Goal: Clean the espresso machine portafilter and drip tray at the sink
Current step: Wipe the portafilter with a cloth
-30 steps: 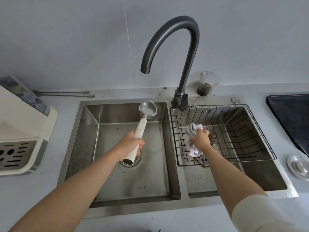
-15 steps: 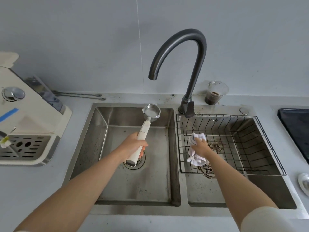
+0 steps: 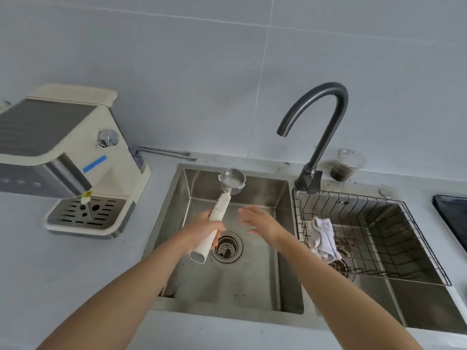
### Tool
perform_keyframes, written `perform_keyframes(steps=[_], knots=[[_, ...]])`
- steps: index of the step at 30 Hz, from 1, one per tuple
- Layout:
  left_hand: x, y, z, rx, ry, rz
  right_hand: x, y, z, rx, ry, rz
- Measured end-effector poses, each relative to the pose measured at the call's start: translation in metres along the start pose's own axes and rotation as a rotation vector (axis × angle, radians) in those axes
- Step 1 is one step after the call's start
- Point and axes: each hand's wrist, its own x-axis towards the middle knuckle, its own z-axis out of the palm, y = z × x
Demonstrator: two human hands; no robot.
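From the head camera, the left basin of the sink lies open beneath both hands, its steel walls falling away on all sides and the strainer drain bare in the floor, so there is free room around and under the hands. The left hand is wrapped tight round the white handle of the portafilter, gripping it about mid-length; the handle's butt end sticks out below the fist toward the camera, above the drain, and the shaft slants up and away so that the metal basket head sits well beyond the knuckles, near the basin's back wall, its cup facing upward. The right hand hovers just beside the handle, fingers spread and holding nothing, apart from the portafilter with a clear gap between them. To its right the basin divider and the near rim of the black wire rack mark the edge of the free space; a crumpled white cloth lies inside the rack against its left side, with dark grounds scattered beside it. The dark faucet arches over the divider, spout above the left basin's right back corner. On the counter left of the sink stands the espresso machine, with the slotted drip tray seated at its base, well apart from both hands.
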Motion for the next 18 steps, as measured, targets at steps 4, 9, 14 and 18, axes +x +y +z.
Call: perform_keyframes(steps=[4, 9, 14, 18], knots=[[-0.029, -0.017, -0.039, 0.008, -0.053, 0.048, -0.009, -0.018, 0.083, 0.296, -0.09, -0.043], [-0.061, -0.049, -0.104, 0.082, -0.114, 0.065, -0.018, -0.032, 0.172, 0.453, 0.009, -0.05], [-0.095, -0.079, -0.155, 0.066, -0.157, 0.035, -0.033, -0.037, 0.242, 0.507, 0.045, -0.024], [-0.121, -0.101, -0.179, 0.088, -0.127, -0.007, -0.044, -0.034, 0.28, 0.468, 0.022, -0.019]])
